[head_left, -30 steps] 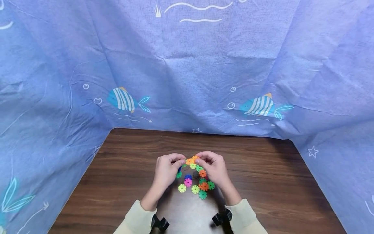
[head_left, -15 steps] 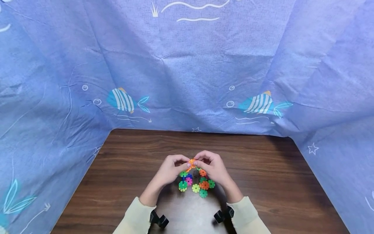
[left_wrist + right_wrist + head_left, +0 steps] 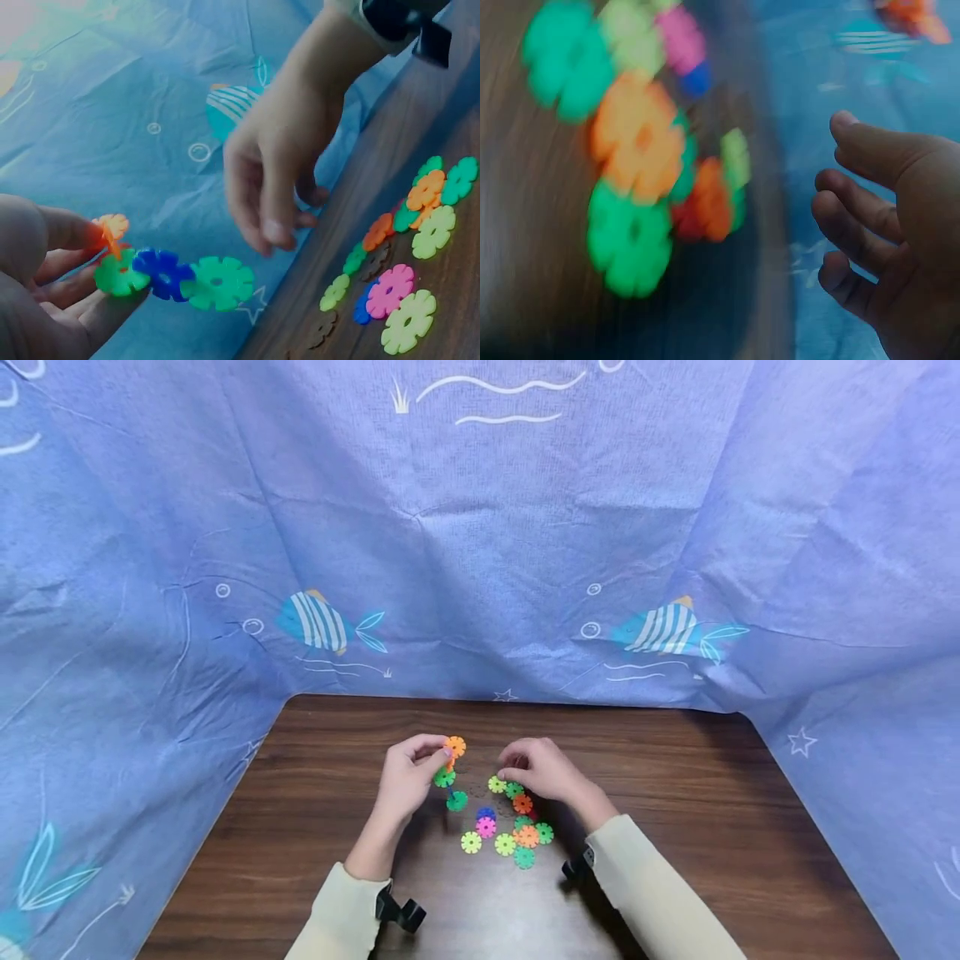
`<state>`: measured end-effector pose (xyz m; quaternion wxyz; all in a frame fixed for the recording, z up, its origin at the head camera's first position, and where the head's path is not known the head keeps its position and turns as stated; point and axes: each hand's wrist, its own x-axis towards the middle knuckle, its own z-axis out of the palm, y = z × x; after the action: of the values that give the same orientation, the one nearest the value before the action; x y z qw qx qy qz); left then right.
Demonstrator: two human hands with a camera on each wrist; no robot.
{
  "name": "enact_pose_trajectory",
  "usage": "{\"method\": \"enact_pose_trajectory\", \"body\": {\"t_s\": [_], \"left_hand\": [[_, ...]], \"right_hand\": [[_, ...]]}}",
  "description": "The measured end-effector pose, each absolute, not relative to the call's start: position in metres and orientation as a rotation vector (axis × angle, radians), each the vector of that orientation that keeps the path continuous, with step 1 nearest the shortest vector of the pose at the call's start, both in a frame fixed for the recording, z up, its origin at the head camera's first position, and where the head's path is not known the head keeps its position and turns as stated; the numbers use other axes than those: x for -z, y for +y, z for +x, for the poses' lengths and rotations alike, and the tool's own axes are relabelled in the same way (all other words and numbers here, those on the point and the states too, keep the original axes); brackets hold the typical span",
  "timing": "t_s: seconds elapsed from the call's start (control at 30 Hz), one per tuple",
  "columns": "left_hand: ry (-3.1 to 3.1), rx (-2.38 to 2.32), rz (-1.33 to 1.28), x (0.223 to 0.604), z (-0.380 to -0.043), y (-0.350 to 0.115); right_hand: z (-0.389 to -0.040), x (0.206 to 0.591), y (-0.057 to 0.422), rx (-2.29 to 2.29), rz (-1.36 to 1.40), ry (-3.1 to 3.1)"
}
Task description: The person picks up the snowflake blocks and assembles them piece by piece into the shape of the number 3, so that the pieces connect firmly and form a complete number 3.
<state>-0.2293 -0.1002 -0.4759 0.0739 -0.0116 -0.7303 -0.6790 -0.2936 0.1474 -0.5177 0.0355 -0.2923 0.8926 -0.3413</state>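
Observation:
My left hand (image 3: 408, 777) pinches a short chain of interlocking snowflake discs by its orange disc (image 3: 454, 747), off to the left of the pile. In the left wrist view the chain runs on through a green disc (image 3: 120, 274), a blue disc (image 3: 163, 275) and another green disc (image 3: 221, 283). My right hand (image 3: 540, 768) hovers near a yellow-green disc (image 3: 497, 784) at the far side of the pile. Nothing shows between its loosely bent fingers in the right wrist view, where thumb and fingertips (image 3: 844, 120) stand apart.
Several loose snowflake discs lie on the dark wooden table (image 3: 315, 827), among them a pink disc (image 3: 486, 827), an orange disc (image 3: 527, 836) and a green disc (image 3: 524, 857). A few brown ones blend into the wood. Blue fish-print cloth (image 3: 480, 568) hangs round the table.
Both hands were together at the orange discs. My right hand has let go and drawn slightly right, while my left hand has carried the chain left, away from the pile.

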Motion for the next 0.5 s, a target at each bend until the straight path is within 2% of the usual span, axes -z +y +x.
{"method": "enact_pose_trajectory", "body": {"t_s": [0.27, 0.5], "left_hand": [[-2.140, 2.072, 0.000, 0.475, -0.231, -0.103], [-2.154, 2.106, -0.019, 0.475, -0.229, -0.100]], "right_hand": [[-0.309, 0.531, 0.134, 0.587, -0.950, 2.726], [-0.305, 0.531, 0.130, 0.582, -0.940, 2.753]]}}
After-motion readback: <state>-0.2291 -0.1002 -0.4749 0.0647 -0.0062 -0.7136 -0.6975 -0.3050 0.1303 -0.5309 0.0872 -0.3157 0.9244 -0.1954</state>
